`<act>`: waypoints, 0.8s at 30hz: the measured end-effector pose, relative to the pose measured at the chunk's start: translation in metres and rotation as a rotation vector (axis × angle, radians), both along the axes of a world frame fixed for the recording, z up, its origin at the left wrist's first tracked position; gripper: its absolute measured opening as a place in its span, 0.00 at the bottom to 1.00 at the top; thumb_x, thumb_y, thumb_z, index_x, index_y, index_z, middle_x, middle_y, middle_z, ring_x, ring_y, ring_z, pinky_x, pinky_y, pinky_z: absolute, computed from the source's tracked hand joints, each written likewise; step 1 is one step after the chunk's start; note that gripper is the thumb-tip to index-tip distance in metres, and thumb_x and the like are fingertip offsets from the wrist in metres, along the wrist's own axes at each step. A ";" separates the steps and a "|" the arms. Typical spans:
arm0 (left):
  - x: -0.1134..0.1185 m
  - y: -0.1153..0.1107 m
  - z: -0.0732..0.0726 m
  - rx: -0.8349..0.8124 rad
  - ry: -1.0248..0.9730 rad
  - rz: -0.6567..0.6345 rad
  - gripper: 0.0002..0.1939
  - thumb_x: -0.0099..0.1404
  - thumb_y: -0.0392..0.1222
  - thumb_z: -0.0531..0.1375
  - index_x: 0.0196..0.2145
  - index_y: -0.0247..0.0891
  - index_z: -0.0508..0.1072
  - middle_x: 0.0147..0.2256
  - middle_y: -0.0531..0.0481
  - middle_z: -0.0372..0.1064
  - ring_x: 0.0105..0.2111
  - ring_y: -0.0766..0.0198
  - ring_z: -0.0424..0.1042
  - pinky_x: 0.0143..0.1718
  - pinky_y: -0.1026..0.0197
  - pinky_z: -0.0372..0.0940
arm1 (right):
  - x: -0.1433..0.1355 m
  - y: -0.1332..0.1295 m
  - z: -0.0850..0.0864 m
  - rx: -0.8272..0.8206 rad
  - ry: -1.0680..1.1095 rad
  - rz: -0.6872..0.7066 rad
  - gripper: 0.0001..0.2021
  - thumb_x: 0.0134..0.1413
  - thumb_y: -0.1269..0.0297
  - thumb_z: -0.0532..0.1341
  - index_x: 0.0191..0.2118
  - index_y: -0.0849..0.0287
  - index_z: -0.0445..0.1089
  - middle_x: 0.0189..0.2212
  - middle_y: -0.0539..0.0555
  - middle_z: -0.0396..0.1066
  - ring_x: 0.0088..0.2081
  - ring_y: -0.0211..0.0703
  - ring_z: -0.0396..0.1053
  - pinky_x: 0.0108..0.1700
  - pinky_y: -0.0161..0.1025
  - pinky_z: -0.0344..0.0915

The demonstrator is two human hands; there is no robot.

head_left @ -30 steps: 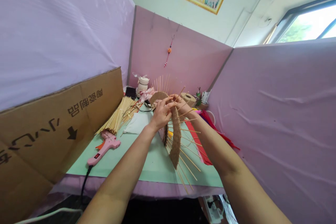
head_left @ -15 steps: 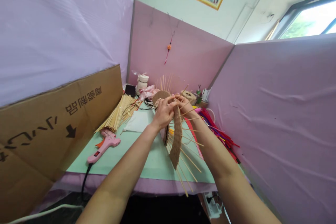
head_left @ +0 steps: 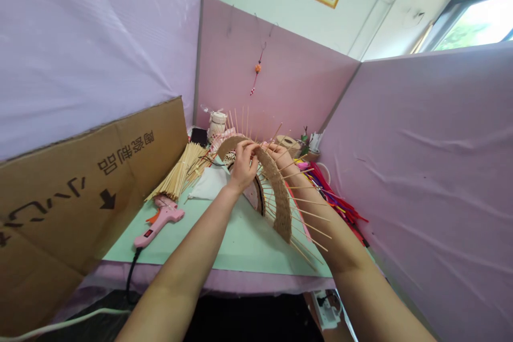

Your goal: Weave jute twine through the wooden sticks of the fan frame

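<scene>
A curved brown woven band [head_left: 279,197] arches over the middle of the table, with thin wooden sticks [head_left: 310,200] fanning outward from it. My left hand [head_left: 244,165] is closed on the top of the band, fingers curled over its edge. Just to the right, my right hand [head_left: 280,155] has its fingers pinched at the band's outer side, near the base of the sticks; part of it is hidden behind the sticks. Beneath the band stands a smaller half-round piece [head_left: 253,194] with a dark rim, joined to it by sticks.
On the left lie a stick bundle [head_left: 178,171], a pink glue gun [head_left: 162,222] and a white pouch [head_left: 209,183], beside a cardboard panel [head_left: 92,171]. Behind are a white jar [head_left: 217,124] and a tape roll [head_left: 287,142]. Colourful pipe cleaners [head_left: 336,197] lie at right.
The woven band has turned, so its arch faces me more broadly and its lower end has moved right and up. My left hand has shifted slightly left and up.
</scene>
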State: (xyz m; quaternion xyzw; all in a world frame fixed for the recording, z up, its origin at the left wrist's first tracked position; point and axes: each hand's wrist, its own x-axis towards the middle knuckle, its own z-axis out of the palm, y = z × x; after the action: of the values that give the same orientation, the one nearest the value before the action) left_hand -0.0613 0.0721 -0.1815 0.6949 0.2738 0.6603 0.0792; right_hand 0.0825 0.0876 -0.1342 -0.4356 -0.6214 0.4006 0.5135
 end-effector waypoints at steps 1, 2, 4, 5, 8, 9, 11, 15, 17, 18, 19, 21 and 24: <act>0.000 0.001 0.000 -0.006 -0.003 0.008 0.16 0.64 0.32 0.51 0.49 0.39 0.66 0.48 0.42 0.58 0.50 0.59 0.64 0.49 0.55 0.66 | -0.001 0.000 0.001 0.001 -0.002 0.002 0.14 0.56 0.52 0.62 0.40 0.59 0.72 0.37 0.54 0.73 0.37 0.41 0.70 0.39 0.40 0.69; -0.001 0.002 0.000 -0.008 -0.001 0.012 0.16 0.64 0.31 0.50 0.49 0.39 0.67 0.47 0.42 0.59 0.50 0.59 0.64 0.50 0.54 0.65 | -0.002 0.000 0.001 0.001 -0.004 0.004 0.16 0.52 0.51 0.65 0.38 0.58 0.72 0.33 0.53 0.74 0.35 0.41 0.70 0.36 0.39 0.68; -0.003 0.004 0.001 -0.008 0.001 0.018 0.17 0.63 0.30 0.50 0.48 0.39 0.67 0.46 0.43 0.59 0.49 0.59 0.64 0.51 0.54 0.64 | -0.004 0.001 0.003 0.001 -0.003 0.008 0.19 0.42 0.48 0.69 0.33 0.59 0.73 0.27 0.51 0.73 0.30 0.41 0.68 0.32 0.37 0.66; -0.003 0.004 0.002 -0.008 -0.002 0.023 0.18 0.63 0.30 0.50 0.48 0.39 0.67 0.46 0.43 0.60 0.49 0.59 0.64 0.52 0.53 0.64 | -0.005 0.001 0.003 0.000 -0.001 0.012 0.21 0.38 0.47 0.70 0.32 0.59 0.73 0.25 0.51 0.72 0.28 0.39 0.67 0.30 0.36 0.64; -0.005 0.007 0.002 -0.017 -0.025 0.049 0.19 0.61 0.29 0.50 0.49 0.39 0.66 0.48 0.43 0.61 0.51 0.58 0.64 0.52 0.53 0.65 | -0.006 0.001 0.007 -0.003 -0.002 0.053 0.23 0.32 0.46 0.71 0.30 0.60 0.73 0.22 0.49 0.71 0.24 0.36 0.63 0.27 0.34 0.61; -0.005 0.007 0.002 -0.021 -0.041 0.055 0.19 0.61 0.28 0.50 0.49 0.40 0.65 0.48 0.43 0.61 0.52 0.58 0.64 0.50 0.53 0.66 | -0.006 0.000 0.008 -0.007 -0.007 0.075 0.22 0.31 0.47 0.72 0.30 0.60 0.73 0.22 0.49 0.70 0.23 0.35 0.63 0.27 0.34 0.60; -0.005 0.010 0.001 -0.035 -0.069 0.047 0.21 0.60 0.28 0.51 0.50 0.40 0.64 0.50 0.42 0.61 0.52 0.58 0.64 0.47 0.56 0.67 | -0.006 -0.002 0.011 -0.010 -0.024 0.103 0.21 0.33 0.48 0.71 0.29 0.60 0.73 0.22 0.48 0.70 0.23 0.34 0.61 0.26 0.33 0.59; -0.004 0.015 0.000 -0.100 -0.126 -0.028 0.27 0.61 0.28 0.51 0.57 0.41 0.54 0.52 0.42 0.65 0.43 0.64 0.70 0.40 0.60 0.68 | -0.006 -0.002 0.017 0.034 -0.110 0.116 0.19 0.35 0.49 0.70 0.29 0.60 0.73 0.23 0.49 0.69 0.24 0.35 0.62 0.27 0.34 0.60; -0.004 0.017 0.000 -0.119 -0.124 -0.046 0.28 0.62 0.29 0.51 0.58 0.41 0.51 0.51 0.42 0.67 0.42 0.64 0.71 0.41 0.60 0.68 | -0.003 0.000 0.020 0.077 -0.179 0.117 0.18 0.37 0.49 0.68 0.28 0.60 0.73 0.23 0.50 0.69 0.25 0.36 0.63 0.28 0.34 0.60; -0.004 0.017 0.001 -0.117 -0.107 -0.046 0.27 0.62 0.29 0.51 0.58 0.41 0.52 0.51 0.43 0.67 0.43 0.64 0.71 0.42 0.59 0.68 | -0.002 0.002 0.021 0.102 -0.214 0.113 0.18 0.38 0.49 0.68 0.27 0.60 0.72 0.23 0.50 0.69 0.26 0.37 0.63 0.28 0.35 0.60; -0.005 0.016 0.001 -0.106 -0.085 -0.044 0.26 0.62 0.29 0.51 0.57 0.41 0.53 0.51 0.43 0.67 0.46 0.63 0.71 0.44 0.59 0.68 | 0.000 0.005 0.023 0.127 -0.246 0.106 0.17 0.39 0.49 0.68 0.27 0.60 0.72 0.23 0.50 0.69 0.26 0.37 0.62 0.28 0.35 0.60; -0.005 0.014 0.001 -0.071 -0.050 -0.037 0.23 0.62 0.29 0.51 0.54 0.41 0.57 0.51 0.44 0.67 0.50 0.61 0.69 0.47 0.57 0.67 | 0.002 0.010 0.025 0.174 -0.296 0.090 0.17 0.40 0.50 0.67 0.27 0.60 0.72 0.23 0.50 0.69 0.26 0.37 0.62 0.28 0.34 0.59; -0.006 0.011 0.003 -0.039 -0.033 -0.016 0.21 0.61 0.28 0.50 0.51 0.41 0.61 0.49 0.45 0.68 0.49 0.61 0.69 0.48 0.57 0.66 | 0.004 0.018 0.027 0.215 -0.357 0.067 0.17 0.42 0.50 0.66 0.28 0.61 0.72 0.23 0.50 0.68 0.26 0.36 0.60 0.27 0.34 0.58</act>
State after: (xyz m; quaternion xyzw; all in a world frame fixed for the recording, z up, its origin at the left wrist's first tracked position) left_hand -0.0677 0.0830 -0.1790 0.6843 0.2794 0.6657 0.1025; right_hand 0.0868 0.1055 -0.1070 -0.4217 -0.7558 0.2652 0.4251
